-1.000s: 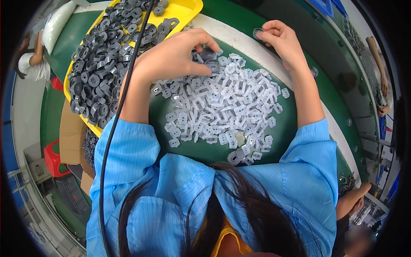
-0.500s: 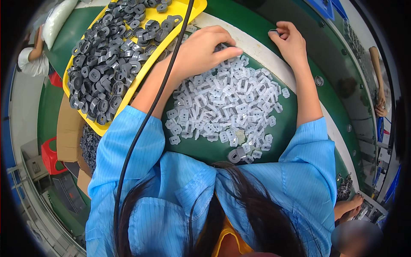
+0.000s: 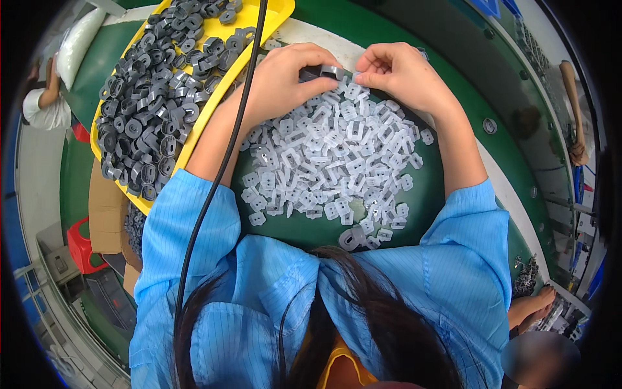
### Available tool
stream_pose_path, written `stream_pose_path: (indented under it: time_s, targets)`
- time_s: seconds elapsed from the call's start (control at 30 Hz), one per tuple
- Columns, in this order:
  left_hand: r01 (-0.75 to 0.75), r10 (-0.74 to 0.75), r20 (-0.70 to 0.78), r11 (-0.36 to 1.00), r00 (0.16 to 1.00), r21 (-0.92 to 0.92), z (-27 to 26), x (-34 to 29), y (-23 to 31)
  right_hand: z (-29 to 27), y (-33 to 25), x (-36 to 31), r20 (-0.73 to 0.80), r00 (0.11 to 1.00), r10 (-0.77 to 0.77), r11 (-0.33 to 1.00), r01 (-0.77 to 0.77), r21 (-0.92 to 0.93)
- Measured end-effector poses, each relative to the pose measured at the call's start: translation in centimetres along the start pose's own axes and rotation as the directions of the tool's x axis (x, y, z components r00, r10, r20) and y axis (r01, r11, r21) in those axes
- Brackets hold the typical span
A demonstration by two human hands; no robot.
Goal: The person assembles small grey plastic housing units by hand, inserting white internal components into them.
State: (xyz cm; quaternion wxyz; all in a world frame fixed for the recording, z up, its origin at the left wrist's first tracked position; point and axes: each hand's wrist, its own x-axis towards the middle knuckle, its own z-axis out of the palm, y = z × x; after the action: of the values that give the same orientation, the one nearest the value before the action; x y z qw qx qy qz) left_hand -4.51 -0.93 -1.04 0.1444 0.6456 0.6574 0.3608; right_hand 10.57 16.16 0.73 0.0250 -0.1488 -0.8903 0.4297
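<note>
The left hand (image 3: 278, 81) is positioned at the far edge of the heap of clear plastic parts (image 3: 330, 146), with thumb and fingers closed about a grey ring (image 3: 332, 72). The ring sits at the fingertips, at the left hand's right-hand side; it is turned nearly edge-on, and its long axis runs roughly left to right, one end directed toward the right hand (image 3: 408, 78). A darker grey part (image 3: 309, 74) lies behind it, between the fingers and thumb of the same hand; its full outline is hidden. The right hand is just beside the ring, thumb and forefinger brought close together with the tips pointing left; whether they pinch a part cannot be told. The clear parts are small slotted plates, lying on the green table (image 3: 291, 228) with their long axes in mixed directions. One loose grey part (image 3: 352, 238) rests at the near edge of the heap. At left, a yellow tray (image 3: 275, 16) stands at a slant, its long side running from upper right to lower left, and holds many grey rings (image 3: 155, 91) facing various ways. Any markings on the parts are too small to read.
</note>
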Motion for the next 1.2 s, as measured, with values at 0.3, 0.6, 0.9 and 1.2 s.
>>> stream_pose_path:
  time_s: [0.3, 0.6, 0.9, 1.2]
  targets:
    - [0.159, -0.171, -0.273, 0.985, 0.947, -0.065, 1.1, 1.5, 2.6, 0.7, -2.0, -0.2, -0.119, 0.984, -0.134, 0.897, 0.172, 0.407]
    - [0.059, -0.056, -0.249, 0.998, 0.967, 0.005, 1.8, 1.6, 1.1, 0.0, 0.7, 0.6, -0.118, 0.99, 0.08, 0.702, 0.028, 0.712]
    - [0.166, -0.121, -0.237, 0.97, 0.964, 0.178, 3.4, 3.6, 1.1, -2.0, 1.5, -0.1, -0.162, 0.983, 0.081, 0.69, 0.062, 0.721]
    - [0.162, -0.065, -0.411, 0.965, 0.909, 0.206, 0.5, 2.5, 2.3, -0.8, -0.3, -0.3, -0.183, 0.983, -0.002, 0.705, 0.131, 0.697]
